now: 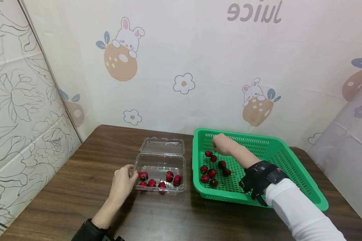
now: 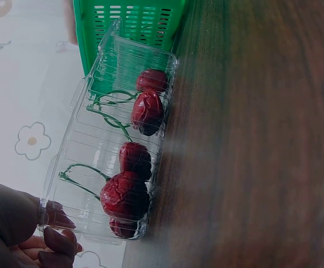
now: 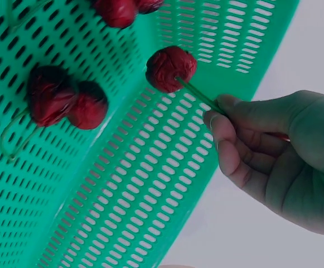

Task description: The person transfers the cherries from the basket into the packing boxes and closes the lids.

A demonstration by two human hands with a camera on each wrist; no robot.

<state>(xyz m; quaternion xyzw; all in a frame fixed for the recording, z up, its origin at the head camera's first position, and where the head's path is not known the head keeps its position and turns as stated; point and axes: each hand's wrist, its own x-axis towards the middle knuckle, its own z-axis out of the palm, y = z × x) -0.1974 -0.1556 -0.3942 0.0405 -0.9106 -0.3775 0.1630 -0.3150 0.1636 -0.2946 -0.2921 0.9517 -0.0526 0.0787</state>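
Observation:
My left hand point(image 1: 122, 180) pinches the left rim of a clear plastic clamshell box point(image 1: 155, 164), its lid point(image 1: 163, 146) folded open toward the wall. Several red cherries point(image 2: 125, 195) lie in the box, some with green stems. Over the back left of a green basket point(image 1: 277, 144), my right hand point(image 1: 221, 144) holds a cherry point(image 3: 171, 68) by its green stem point(image 3: 199, 96), between thumb and fingertips. That cherry hangs below the fingers, beside the basket's perforated wall. More dark red cherries point(image 1: 212, 172) lie on the basket floor, some in joined pairs.
Box and basket stand side by side on a dark brown wooden table point(image 1: 87, 167). A pale printed wall covering point(image 1: 157, 107) rises directly behind the table, and another patterned sheet point(image 1: 24, 110) borders it on the left.

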